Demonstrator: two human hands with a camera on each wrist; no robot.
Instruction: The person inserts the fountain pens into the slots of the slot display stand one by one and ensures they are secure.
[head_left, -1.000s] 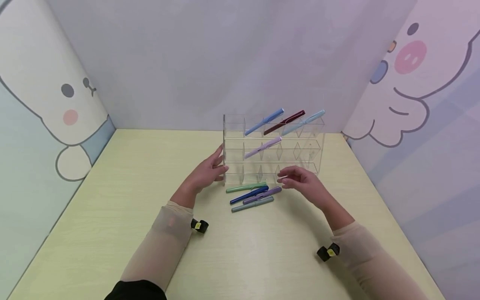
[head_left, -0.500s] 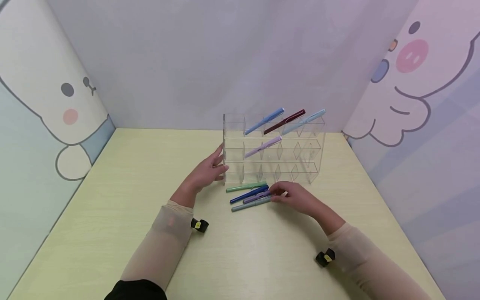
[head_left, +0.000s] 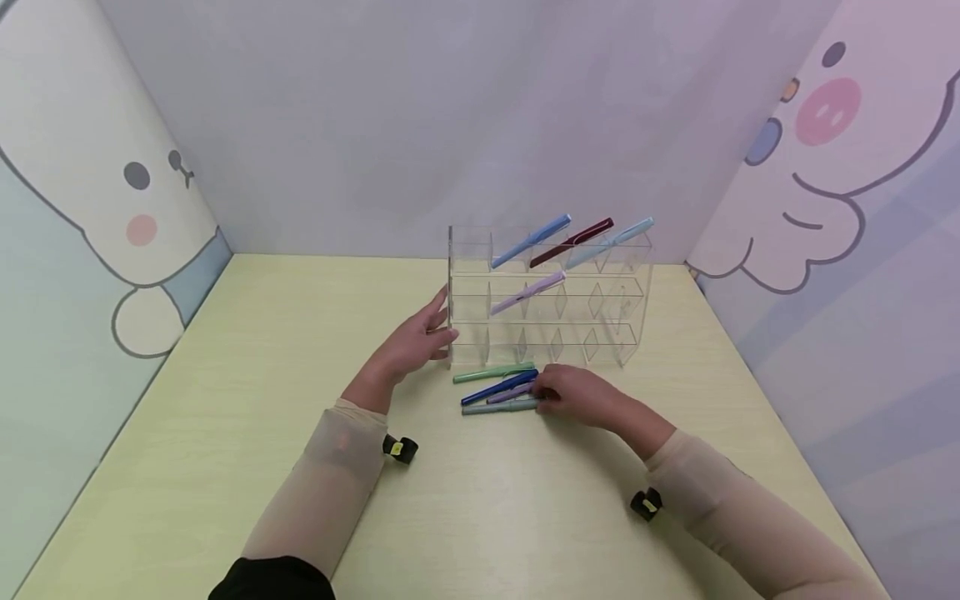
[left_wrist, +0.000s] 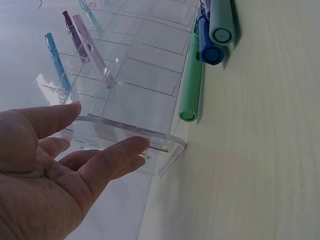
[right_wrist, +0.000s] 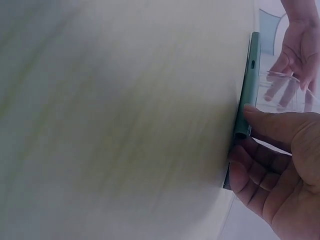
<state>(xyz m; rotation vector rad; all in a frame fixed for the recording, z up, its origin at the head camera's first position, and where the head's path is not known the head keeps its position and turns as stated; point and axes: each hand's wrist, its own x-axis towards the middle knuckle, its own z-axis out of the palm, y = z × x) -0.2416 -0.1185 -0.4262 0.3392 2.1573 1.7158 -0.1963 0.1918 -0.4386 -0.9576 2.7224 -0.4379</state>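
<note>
A clear acrylic rack (head_left: 543, 310) with stepped rows of compartments stands toward the back. My left hand (head_left: 411, 343) rests at its left side panel (left_wrist: 172, 145), fingers spread and loosely straight. In front of the rack lie a green pen (head_left: 491, 373), a dark blue pen (head_left: 495, 389), a purple pen (head_left: 510, 393) and a grey-green pen (head_left: 498, 407). My right hand (head_left: 585, 396) is at their right ends. In the right wrist view its thumb and curled fingers pinch the end of the grey-green pen (right_wrist: 250, 82); the hand hides the pens' right ends in the head view.
In the rack's top row lean a blue pen (head_left: 532, 240), a dark red pen (head_left: 572, 242) and a light blue pen (head_left: 611, 242). A lilac pen (head_left: 528, 292) leans in the middle row. Behind the table (head_left: 480, 508) rises a grey wall (head_left: 390, 125).
My right hand has come down and left from beside the rack onto the pens, and its fingers have closed. The grey-green pen has turned slightly. The left hand stays at the rack.
</note>
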